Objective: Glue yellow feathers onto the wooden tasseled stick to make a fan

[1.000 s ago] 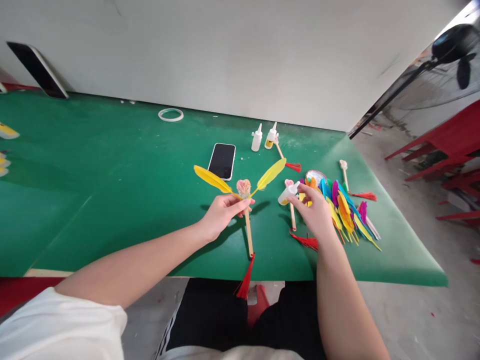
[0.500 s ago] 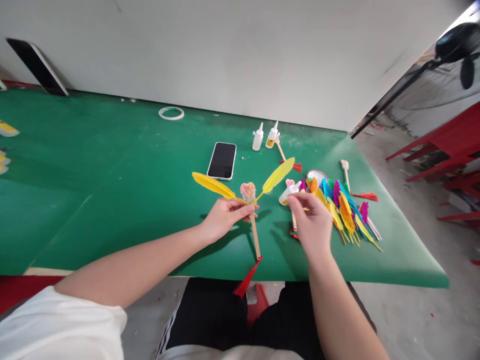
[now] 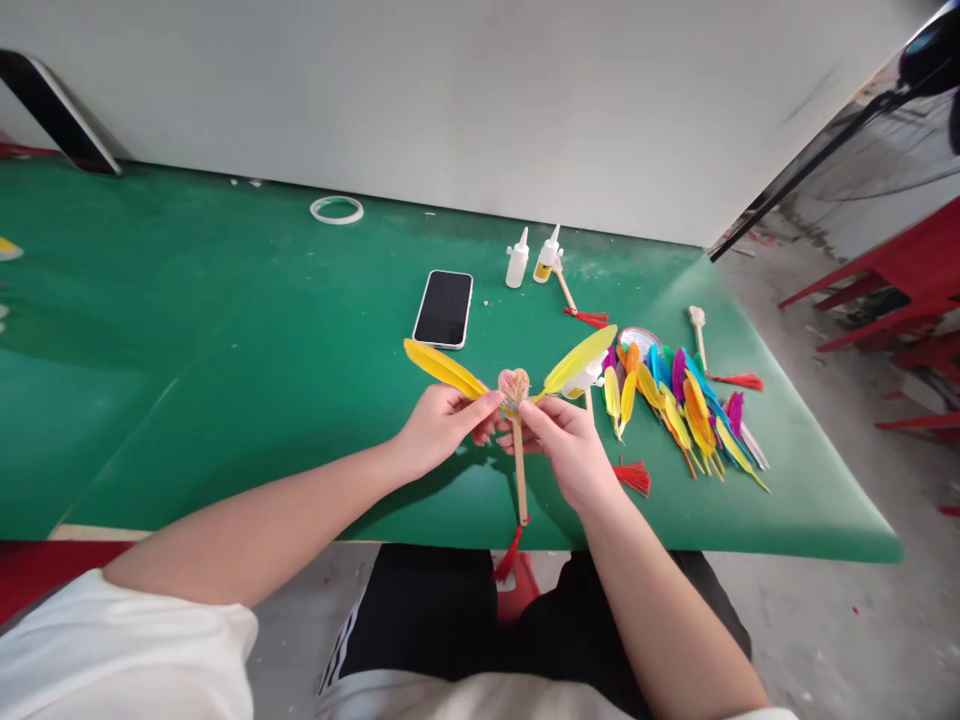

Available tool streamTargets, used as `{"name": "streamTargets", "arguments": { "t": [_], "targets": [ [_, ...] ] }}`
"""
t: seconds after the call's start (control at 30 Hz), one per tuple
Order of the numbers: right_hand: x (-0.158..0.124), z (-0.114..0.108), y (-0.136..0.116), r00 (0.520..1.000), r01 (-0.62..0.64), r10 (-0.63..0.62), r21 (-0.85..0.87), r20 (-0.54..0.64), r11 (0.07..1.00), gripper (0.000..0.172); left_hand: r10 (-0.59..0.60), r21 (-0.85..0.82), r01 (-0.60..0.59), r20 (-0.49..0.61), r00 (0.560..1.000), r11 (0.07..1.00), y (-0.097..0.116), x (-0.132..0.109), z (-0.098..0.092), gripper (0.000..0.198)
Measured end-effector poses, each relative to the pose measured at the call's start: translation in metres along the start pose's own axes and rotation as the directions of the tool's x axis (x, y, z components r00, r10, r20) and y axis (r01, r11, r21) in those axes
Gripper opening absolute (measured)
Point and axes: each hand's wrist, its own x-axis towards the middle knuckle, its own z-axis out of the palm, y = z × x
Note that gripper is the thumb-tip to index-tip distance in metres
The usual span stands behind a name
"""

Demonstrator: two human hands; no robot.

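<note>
My left hand (image 3: 442,425) pinches a wooden stick (image 3: 520,470) just below its pink heart-shaped top (image 3: 514,385). Two yellow feathers spread from that top, one to the left (image 3: 442,368) and one to the right (image 3: 579,358). A red tassel (image 3: 508,555) hangs from the stick's lower end over the table edge. My right hand (image 3: 566,440) is closed on the same stick from the right side, fingertips by the base of the right feather. A small white glue bottle (image 3: 586,378) lies on the green table (image 3: 225,350) just behind my right hand.
A heap of coloured feathers (image 3: 686,405) lies to the right, with other tasselled sticks (image 3: 701,345) around it. A black phone (image 3: 443,308), two upright glue bottles (image 3: 531,258) and a white tape ring (image 3: 337,209) sit farther back. Red chairs (image 3: 900,290) stand right of the table.
My right hand has put the glue bottle down on the table and come left to the stick's top. The stick with its feathers has shifted slightly to the right.
</note>
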Motion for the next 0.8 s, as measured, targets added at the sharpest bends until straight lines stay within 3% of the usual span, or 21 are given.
{"name": "streamTargets", "arguments": {
  "t": [0.13, 0.8],
  "targets": [
    [0.0004, -0.0007, 0.0012, 0.998, 0.005, -0.008, 0.046, 0.06, 0.999, 0.026, -0.005, 0.001, 0.005, -0.019, 1.0, 1.0, 0.0002, 0.0, 0.0014, 0.038],
    [-0.0017, 0.001, 0.0012, 0.996, 0.083, -0.084, -0.054, -0.009, 0.995, 0.026, -0.002, 0.044, 0.004, -0.043, 0.999, 0.999, 0.0033, -0.0018, 0.0033, 0.04]
  ]
}}
